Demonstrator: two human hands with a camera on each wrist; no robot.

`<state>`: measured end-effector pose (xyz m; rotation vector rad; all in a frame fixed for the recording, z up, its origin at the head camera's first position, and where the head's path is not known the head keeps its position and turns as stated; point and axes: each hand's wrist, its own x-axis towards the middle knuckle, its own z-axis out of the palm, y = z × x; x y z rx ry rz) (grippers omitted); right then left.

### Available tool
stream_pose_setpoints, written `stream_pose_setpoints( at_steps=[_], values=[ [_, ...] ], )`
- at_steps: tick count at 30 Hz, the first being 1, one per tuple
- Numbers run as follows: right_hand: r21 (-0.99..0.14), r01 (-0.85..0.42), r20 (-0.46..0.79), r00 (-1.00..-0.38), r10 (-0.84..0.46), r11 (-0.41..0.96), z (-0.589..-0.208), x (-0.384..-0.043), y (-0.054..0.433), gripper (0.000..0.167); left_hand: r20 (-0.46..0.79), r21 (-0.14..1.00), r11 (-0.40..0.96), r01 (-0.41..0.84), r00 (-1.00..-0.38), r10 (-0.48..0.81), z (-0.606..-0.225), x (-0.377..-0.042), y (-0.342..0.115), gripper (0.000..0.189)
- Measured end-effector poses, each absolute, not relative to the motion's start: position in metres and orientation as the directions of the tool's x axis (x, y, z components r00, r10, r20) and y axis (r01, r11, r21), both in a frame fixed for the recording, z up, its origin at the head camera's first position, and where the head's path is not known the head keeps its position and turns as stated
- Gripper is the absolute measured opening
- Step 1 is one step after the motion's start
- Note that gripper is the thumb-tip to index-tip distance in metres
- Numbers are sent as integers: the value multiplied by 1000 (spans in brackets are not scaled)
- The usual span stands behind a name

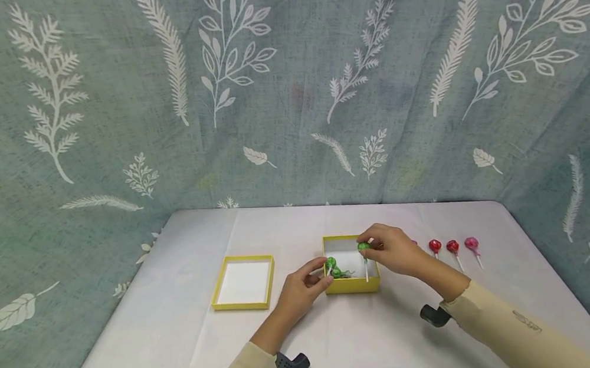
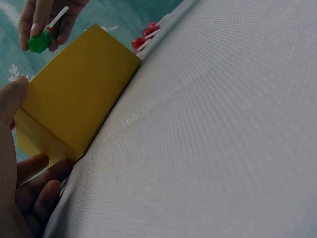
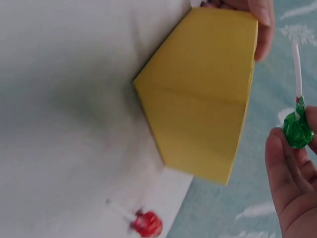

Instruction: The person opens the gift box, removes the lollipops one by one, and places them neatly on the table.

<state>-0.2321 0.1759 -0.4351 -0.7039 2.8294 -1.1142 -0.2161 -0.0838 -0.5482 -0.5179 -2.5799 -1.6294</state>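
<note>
My right hand pinches a green-wrapped lollipop by its candy end over the right part of a yellow box; the white stick points down. That box is lidless, with a white inside. Green lollipops lie in its left part, partly covered by my left hand. This hand grips the box at its left side, the thumb at the rim and the other fingers against the wall, as the left wrist view shows.
A yellow-edged lid lies left of the box, white inside up. To the right are two red lollipops and a pink lollipop; another is mostly hidden behind my right hand. A patterned curtain hangs behind the white-covered table.
</note>
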Motion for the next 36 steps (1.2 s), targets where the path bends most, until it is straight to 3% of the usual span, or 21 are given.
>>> stream_pose_setpoints(
  at_steps=[6,17,36],
  values=[
    [-679,-387,128,-899,-419,623,-438,-228,199,22,213,875,382,298,-945,248,-549,-216,-83,50],
    [-773,-234,22,-939,-343,590,-452,-219,231,23,219,876,374,304,-943,252,-549,-215,-84,51],
    [-855,-22,-116,-966,-231,519,-494,-206,240,34,206,888,356,291,-944,257,-547,-216,-83,51]
  ],
)
